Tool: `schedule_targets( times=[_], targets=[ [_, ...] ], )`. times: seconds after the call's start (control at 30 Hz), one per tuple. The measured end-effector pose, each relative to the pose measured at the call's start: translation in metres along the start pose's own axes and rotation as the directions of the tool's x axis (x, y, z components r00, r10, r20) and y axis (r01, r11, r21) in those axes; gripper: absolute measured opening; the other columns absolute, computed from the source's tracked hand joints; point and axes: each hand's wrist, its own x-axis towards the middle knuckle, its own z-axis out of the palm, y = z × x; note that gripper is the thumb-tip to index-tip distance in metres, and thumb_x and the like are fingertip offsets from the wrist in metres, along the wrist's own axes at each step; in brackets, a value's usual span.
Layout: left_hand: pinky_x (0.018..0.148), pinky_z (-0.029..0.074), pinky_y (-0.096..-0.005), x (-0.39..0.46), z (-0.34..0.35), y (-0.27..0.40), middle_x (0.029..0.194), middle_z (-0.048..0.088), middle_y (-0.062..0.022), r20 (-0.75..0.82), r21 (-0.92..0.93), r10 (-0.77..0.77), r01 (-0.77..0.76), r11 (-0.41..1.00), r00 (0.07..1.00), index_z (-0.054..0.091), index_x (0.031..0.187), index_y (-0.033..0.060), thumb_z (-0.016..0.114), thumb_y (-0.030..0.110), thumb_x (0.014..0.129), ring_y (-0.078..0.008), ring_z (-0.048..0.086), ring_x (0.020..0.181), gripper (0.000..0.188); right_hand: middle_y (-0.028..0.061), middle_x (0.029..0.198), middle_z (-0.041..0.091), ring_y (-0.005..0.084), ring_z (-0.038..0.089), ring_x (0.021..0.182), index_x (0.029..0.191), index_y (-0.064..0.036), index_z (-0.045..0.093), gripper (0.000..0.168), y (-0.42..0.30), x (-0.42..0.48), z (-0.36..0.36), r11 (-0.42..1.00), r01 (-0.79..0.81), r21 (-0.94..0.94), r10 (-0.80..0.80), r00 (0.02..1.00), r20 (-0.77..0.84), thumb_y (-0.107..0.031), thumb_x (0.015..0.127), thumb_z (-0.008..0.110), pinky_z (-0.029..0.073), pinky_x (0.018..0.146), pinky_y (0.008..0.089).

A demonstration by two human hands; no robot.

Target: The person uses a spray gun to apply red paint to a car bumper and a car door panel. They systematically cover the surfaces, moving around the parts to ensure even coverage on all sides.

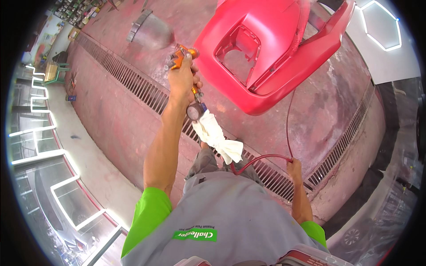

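Note:
My left hand grips an orange spray gun by its handle, out in front of me on the left. A grey paint cup is fixed to the gun's far side. Below the handle hang a round pressure gauge and a white cloth tied around the hose end. In my right hand, low at my right side, is the red air hose, which loops up from under the cloth. A glossy red car bumper cover with a large opening stands ahead, to the right of the gun.
Slotted drain grates run across the stained concrete floor. The hose trails on toward the bumper cover. Lit frames and glass panels line the left wall. A white panel is at the far right, above plastic sheeting.

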Motion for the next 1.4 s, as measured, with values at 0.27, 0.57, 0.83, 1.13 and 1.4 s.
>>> schedule_targets(
  times=[0.27, 0.57, 0.83, 1.13, 1.4],
  targets=[
    [0.043, 0.042, -0.0284, 0.01, 0.072, 0.066, 0.078, 0.057, -0.0034, 0.224, -0.043, 0.049, -0.041, 0.998, 0.973, 0.056, 0.098, 0.008, 0.062, 0.027, 0.103, -0.0086, 0.042, 0.048, 0.02, 0.024, 0.071, 0.065, 0.037, 0.065, 0.067, 0.084, 0.003, 0.07, 0.03, -0.015, -0.026, -0.006, 0.992, -0.099, 0.073, 0.102, 0.994, -0.036, -0.025, 0.095, 0.065, 0.047, 0.062, 0.0468],
    [0.045, 0.041, -0.0267, 0.031, 0.064, 0.099, 0.082, 0.057, -0.0056, 0.328, 0.049, 0.036, -0.055, 0.997, 0.944, 0.054, 0.1, 0.006, 0.062, 0.028, 0.104, -0.0072, 0.04, 0.05, 0.024, 0.032, 0.078, 0.064, 0.0464, 0.065, 0.075, 0.088, 0.006, 0.069, 0.041, -0.073, -0.053, 0.016, 0.982, -0.144, 0.118, 0.13, 0.984, 0.122, -0.032, 0.101, 0.062, 0.048, 0.07, 0.0496],
    [0.042, 0.041, -0.0273, 0.052, -0.034, 0.064, 0.078, 0.056, -0.0034, 0.131, 0.047, -0.072, 0.066, 0.997, 0.989, 0.055, 0.095, 0.0089, 0.063, 0.025, 0.103, -0.0072, 0.039, 0.045, 0.02, 0.0356, 0.084, 0.063, 0.0547, 0.063, 0.087, 0.088, 0.006, 0.069, 0.047, -0.103, -0.049, 0.031, 0.999, 0.043, -0.016, -0.04, 0.988, 0.146, -0.038, 0.102, 0.06, 0.048, 0.074, 0.0527],
    [0.041, 0.043, -0.0314, 0.096, -0.064, 0.071, 0.077, 0.059, -0.0078, 0.095, 0.099, -0.119, 0.109, 0.989, 0.988, 0.055, 0.094, 0.006, 0.061, 0.023, 0.101, -0.0104, 0.044, 0.044, 0.019, 0.0351, 0.086, 0.064, 0.0528, 0.065, 0.088, 0.089, 0.005, 0.07, 0.039, -0.152, -0.048, 0.046, 0.998, 0.059, -0.015, -0.055, 0.976, 0.209, -0.033, 0.098, 0.064, 0.05, 0.075, 0.0521],
    [0.042, 0.041, -0.0271, 0.115, 0.042, 0.137, 0.077, 0.057, -0.0056, 0.394, 0.114, -0.02, -0.027, 0.993, 0.919, 0.052, 0.093, 0.0083, 0.063, 0.028, 0.103, -0.0075, 0.039, 0.044, 0.025, 0.0353, 0.085, 0.064, 0.0522, 0.066, 0.086, 0.09, 0.006, 0.07, 0.034, -0.181, -0.065, 0.088, 0.994, 0.098, 0.05, -0.105, 0.981, 0.165, -0.026, 0.096, 0.063, 0.05, 0.073, 0.0512]
  ],
)
